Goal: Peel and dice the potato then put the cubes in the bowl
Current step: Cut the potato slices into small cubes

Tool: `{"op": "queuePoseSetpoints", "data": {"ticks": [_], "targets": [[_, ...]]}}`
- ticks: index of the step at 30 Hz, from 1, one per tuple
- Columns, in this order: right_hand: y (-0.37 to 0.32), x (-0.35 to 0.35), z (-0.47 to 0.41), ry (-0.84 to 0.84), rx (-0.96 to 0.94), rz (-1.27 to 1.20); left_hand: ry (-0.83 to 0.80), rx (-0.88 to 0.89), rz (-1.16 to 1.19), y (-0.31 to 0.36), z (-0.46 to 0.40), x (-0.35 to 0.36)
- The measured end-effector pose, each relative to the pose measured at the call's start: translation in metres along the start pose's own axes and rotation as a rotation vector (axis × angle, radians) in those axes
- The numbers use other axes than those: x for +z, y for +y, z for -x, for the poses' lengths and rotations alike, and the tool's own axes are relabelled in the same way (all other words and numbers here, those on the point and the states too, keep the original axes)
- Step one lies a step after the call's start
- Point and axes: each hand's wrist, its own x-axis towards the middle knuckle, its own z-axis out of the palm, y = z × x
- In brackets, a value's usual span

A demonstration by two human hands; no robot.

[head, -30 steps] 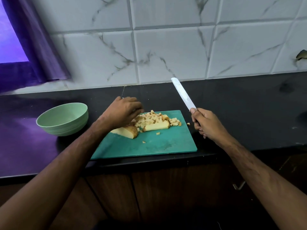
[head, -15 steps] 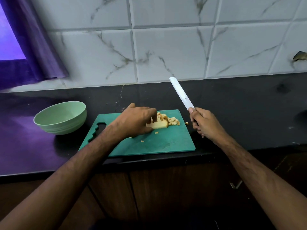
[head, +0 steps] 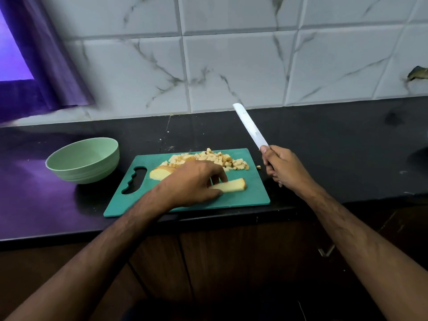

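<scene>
Hands at work over a green cutting board on a dark counter: the left hand pinches a long potato slice between thumb and fingertips, the slice lying flat near the board's front right area. Behind that hand, toward the board's far edge, sits a heap of potato cubes, with a larger uncut potato piece just beside the heap on its left, close to the board's cut-out handle. One stray cube lies just off the board's right edge. The right hand, off the board's right side, is wrapped tight around the handle of a knife, its pale blade angled up and away toward the tiled wall. A pale green bowl stands left of the board, near it but apart; no cubes can be seen inside it.
</scene>
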Motion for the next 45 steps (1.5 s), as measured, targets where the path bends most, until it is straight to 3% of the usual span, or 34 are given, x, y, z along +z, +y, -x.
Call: {"op": "queuePoseSetpoints", "data": {"ticks": [5, 12, 18, 26, 35, 39, 42, 45], "targets": [[-0.001, 0.001, 0.002, -0.006, -0.001, 0.018, -0.015, -0.186, 0.172, -0.007, -0.003, 0.002], [-0.001, 0.001, 0.001, 0.002, -0.003, 0.016, 0.218, -0.265, -0.067, -0.009, -0.003, 0.012], [0.000, 0.001, 0.001, 0.004, 0.000, 0.019, 0.269, -0.271, -0.195, -0.010, -0.004, 0.014], [0.001, 0.001, 0.000, 0.002, 0.001, 0.012, 0.307, -0.147, -0.013, -0.005, 0.007, 0.010], [-0.007, -0.001, 0.006, -0.006, 0.040, 0.055, 0.192, 0.071, -0.185, -0.002, 0.027, 0.020], [-0.028, -0.011, 0.032, -0.153, 0.161, 0.223, 0.135, 0.127, -0.156, -0.013, 0.031, 0.021], [-0.048, -0.020, 0.064, -0.315, 0.169, 0.551, 0.132, 0.151, -0.099, -0.019, 0.034, 0.024], [-0.064, -0.025, 0.086, -0.338, 0.116, 0.853, 0.123, 0.159, -0.056, -0.021, 0.034, 0.025]]}}
